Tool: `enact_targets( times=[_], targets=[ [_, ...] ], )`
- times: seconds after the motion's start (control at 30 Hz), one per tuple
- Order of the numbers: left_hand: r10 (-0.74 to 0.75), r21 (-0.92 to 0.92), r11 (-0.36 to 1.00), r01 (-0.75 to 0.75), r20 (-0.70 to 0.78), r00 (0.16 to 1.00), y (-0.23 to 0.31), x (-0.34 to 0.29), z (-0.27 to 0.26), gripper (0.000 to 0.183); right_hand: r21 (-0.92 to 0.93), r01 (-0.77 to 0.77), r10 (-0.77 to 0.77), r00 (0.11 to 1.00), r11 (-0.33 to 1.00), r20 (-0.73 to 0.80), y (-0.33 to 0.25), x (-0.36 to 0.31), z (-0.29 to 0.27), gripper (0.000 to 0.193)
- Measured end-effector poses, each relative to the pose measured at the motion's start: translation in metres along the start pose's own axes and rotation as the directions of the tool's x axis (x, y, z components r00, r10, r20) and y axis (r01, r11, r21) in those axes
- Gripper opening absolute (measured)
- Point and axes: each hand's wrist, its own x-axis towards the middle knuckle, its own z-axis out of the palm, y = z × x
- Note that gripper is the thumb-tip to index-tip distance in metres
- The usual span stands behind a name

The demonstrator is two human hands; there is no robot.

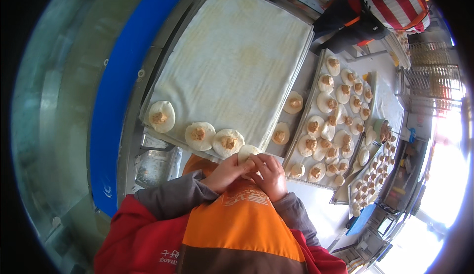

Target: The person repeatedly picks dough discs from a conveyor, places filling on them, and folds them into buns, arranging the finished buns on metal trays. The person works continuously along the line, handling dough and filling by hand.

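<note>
Close in front of my orange apron, my left hand (226, 173) and my right hand (268, 177) meet with fingers bent around a pale dough round (247, 152). Thumbs and fingertips press at its near edge. Whether filling lies inside it I cannot tell, as my fingers cover part of it. Just beyond is a large tray covered with white cloth (237, 52). Along its near edge lie three flat dough rounds with brown filling on top: one at the left corner (161, 116), one in the middle (199, 136) and one beside my hands (228, 143).
Two more filled rounds (280, 133) lie right of the cloth. Further right, a tray (301, 161) carries many filled rounds, with another loaded tray (353, 195) beyond. A tub of brown filling (383, 131) stands there. A person in a striped garment (395, 5) bends at the far right. A blue band (116, 101) runs left.
</note>
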Motion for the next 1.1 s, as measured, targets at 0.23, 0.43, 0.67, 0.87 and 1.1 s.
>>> enact_targets(
  times=[0.23, 0.43, 0.67, 0.87, 1.1],
  targets=[
    [0.051, 0.296, 0.955, -0.024, -0.083, 0.995, 0.006, -0.019, -0.009, 0.044, 0.272, -0.216, 0.249, 0.964, 0.938, -0.091, 0.002, 0.038, -0.020, 0.042],
    [0.119, 0.671, 0.735, -0.097, 0.014, 0.993, 0.030, -0.072, -0.027, 0.049, 0.152, 0.074, -0.122, 0.934, 0.986, 0.337, -0.011, 0.132, 0.051, 0.039],
    [0.229, 0.558, 0.826, -0.084, -0.196, 0.953, 0.017, -0.114, -0.062, 0.049, -0.271, 0.116, 0.105, 0.724, 0.956, 0.682, -0.045, 0.180, 0.105, 0.046],
    [0.323, 0.535, 0.835, -0.128, -0.289, 0.901, -0.003, -0.127, -0.092, 0.049, -0.030, 0.460, -0.357, 0.727, 0.887, 0.587, -0.045, 0.159, 0.111, 0.046],
    [0.392, 0.580, 0.798, -0.163, -0.295, 0.871, -0.008, -0.133, -0.100, 0.049, 0.160, 0.038, -0.138, 0.719, 0.986, 0.681, -0.057, 0.179, 0.120, 0.048]
  ],
)
